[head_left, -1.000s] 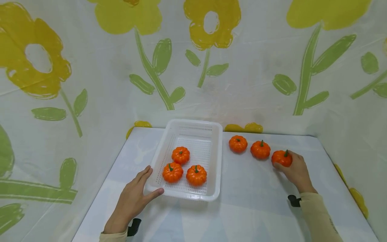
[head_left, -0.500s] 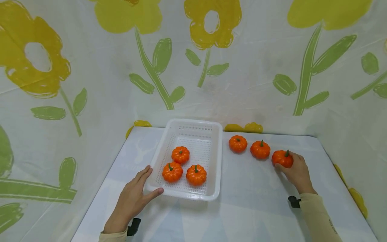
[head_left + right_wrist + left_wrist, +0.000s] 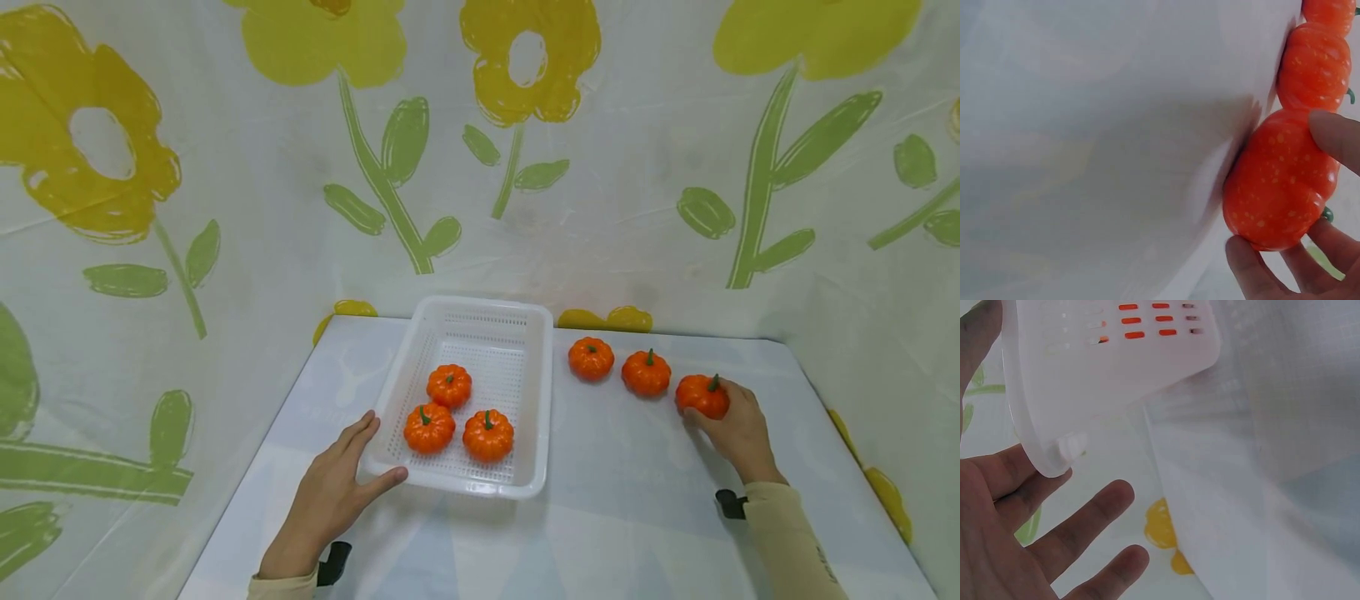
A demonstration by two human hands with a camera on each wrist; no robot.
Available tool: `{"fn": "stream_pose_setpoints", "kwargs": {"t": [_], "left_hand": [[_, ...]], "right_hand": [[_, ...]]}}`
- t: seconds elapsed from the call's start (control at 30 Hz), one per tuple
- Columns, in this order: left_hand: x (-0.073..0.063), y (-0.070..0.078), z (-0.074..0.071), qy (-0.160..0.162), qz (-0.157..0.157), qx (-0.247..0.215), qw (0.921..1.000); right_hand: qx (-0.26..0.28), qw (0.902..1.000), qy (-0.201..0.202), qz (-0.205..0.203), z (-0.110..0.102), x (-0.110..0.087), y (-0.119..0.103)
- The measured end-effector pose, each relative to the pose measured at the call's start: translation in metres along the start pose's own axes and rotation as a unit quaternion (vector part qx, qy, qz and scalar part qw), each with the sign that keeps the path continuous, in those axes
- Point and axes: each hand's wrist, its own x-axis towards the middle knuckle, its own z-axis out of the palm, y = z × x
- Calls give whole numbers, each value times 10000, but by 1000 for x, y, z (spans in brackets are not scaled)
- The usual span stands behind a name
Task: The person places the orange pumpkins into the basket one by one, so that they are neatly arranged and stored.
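Note:
At the near left corner of a white plastic basket (image 3: pixel 531 483), my left hand (image 3: pixel 324 497) is spread, its thumb at the front rim and fingertips at the left rim. The left wrist view shows fingers (image 3: pixel 1094 519) extended below the rim. With thumb and fingers, my right hand (image 3: pixel 738 429) grips a small orange toy pumpkin (image 3: pixel 697 395) with a green stem, on the right of the table. In the right wrist view, the held pumpkin (image 3: pixel 1279 181) is close against the table surface, thumb on one side and fingers on the other.
Inside the basket sit three more orange pumpkins (image 3: pixel 487 436). Two others, a middle pumpkin (image 3: pixel 646 372) and a far pumpkin (image 3: pixel 591 358), stand in a slanting row between basket and right hand. Flower-printed cloth (image 3: pixel 615 250) hangs behind the white table (image 3: pixel 600 508).
My right hand and the pumpkin in its grip have shifted very slightly to the right. The left hand, basket and other pumpkins have stayed put.

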Motion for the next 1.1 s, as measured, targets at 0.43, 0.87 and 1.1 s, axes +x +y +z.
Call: {"fn": "stream_pose_setpoints", "kwargs": {"t": [0.43, 0.87, 1.1], "left_hand": [[0, 0, 0, -32, -20, -46, 10000], [0, 1, -1, -35, -36, -2, 10000], [0, 1, -1, -39, -42, 51, 10000]], "right_hand": [[221, 9983, 539, -49, -5, -7, -3], [369, 9832, 1340, -1187, -9, -15, -34], [429, 9791, 1314, -1489, -5, -17, -57]]}}
